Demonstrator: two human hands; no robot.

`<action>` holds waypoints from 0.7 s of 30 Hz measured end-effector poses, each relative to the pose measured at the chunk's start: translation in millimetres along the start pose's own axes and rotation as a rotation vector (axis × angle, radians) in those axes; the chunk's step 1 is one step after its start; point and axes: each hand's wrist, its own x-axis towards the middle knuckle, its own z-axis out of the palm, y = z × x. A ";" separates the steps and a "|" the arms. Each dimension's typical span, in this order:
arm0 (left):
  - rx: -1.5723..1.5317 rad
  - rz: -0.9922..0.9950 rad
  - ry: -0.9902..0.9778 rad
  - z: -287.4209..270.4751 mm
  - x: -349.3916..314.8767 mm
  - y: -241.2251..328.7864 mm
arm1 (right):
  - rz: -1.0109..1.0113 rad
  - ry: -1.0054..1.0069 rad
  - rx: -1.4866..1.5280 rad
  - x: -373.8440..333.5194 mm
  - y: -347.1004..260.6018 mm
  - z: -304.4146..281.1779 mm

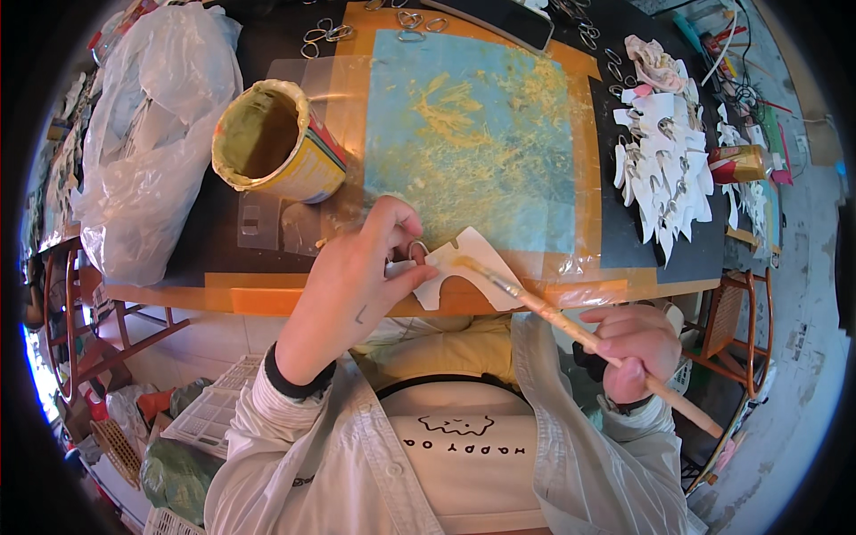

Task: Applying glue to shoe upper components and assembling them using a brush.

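My left hand (352,267) pinches a white cut-out piece (478,252) with a curved notch, at the near edge of the table. By its thumb and fingertips is a small metal ring (417,249). A long wooden-handled brush (571,328) slants through my right hand (638,350), whose fingers are wrapped round the handle. Its bristles touch the top face of the white piece. Past my hands lies a blue sheet (481,152) smeared with yellowish residue. An open can (316,169) with a crusted yellowish rim stands beyond my left hand.
A clear plastic bag (160,134) with contents fills the table's left side. On the right lies a pile of white cut pieces (664,169) with metal rings. A dark phone-like device (499,22) and loose metal rings (325,34) sit at the far edge. Chairs (740,330) flank the table.
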 end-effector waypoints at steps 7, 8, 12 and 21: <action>0.016 -0.015 -0.003 -0.3 0.4 2.3 | -0.008 0.070 0.041 -2.5 2.4 1.8; 0.021 -0.018 -0.006 -0.4 0.6 2.6 | -0.006 0.024 0.060 -2.8 3.8 2.1; 0.015 -0.020 -0.001 0.1 -0.1 1.4 | 0.009 0.059 -0.031 -6.5 6.1 2.0; 0.014 -0.029 0.000 -0.5 -0.2 2.7 | 0.077 0.034 -0.038 -6.6 4.4 1.2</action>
